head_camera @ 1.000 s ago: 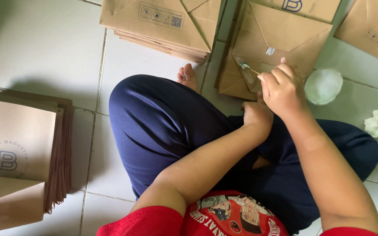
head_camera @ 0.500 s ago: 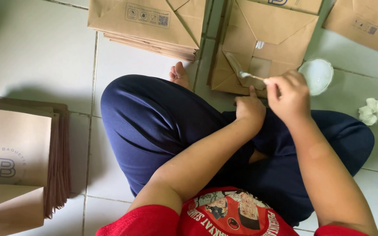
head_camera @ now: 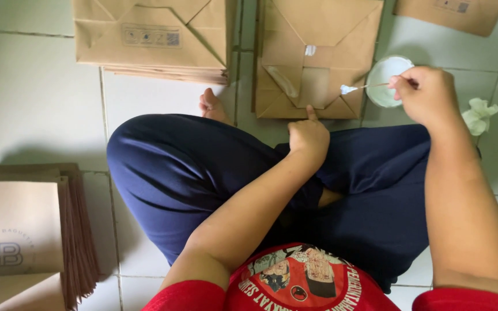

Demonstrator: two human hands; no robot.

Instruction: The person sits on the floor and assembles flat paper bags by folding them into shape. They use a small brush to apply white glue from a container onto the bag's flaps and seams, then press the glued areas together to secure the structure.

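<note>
The person sits cross-legged on the white tiled floor (head_camera: 36, 103), dark blue trousers filling the middle of the view and a bare foot (head_camera: 211, 106) peeking out at the far side of the left knee. The right hand (head_camera: 425, 95) is up at the far right, fingers pinched tight around the end of a thin glue stick (head_camera: 364, 87), whose white-tipped end hangs just over the right edge of the folded brown paper bag (head_camera: 312, 57) lying flat straight ahead. Just beside that hand, touching the bag's right edge, sits a small round white glue dish (head_camera: 387, 75). The left hand (head_camera: 306, 135) is down at the near edge of the same bag, fingers curled in with one fingertip pressing on the bag's near flap; it grips nothing. On the bag's folded bottom there is a pale smear of glue along the left flap and a small white patch near the centre seam. To the left, another stack of flat bags (head_camera: 151, 40) lies on the floor, well apart from both hands. At the near left sits a thick pile of finished bags (head_camera: 24, 236) with a printed face up. A crumpled white tissue (head_camera: 479, 115) rests on the floor at the right, near the right wrist.
</note>
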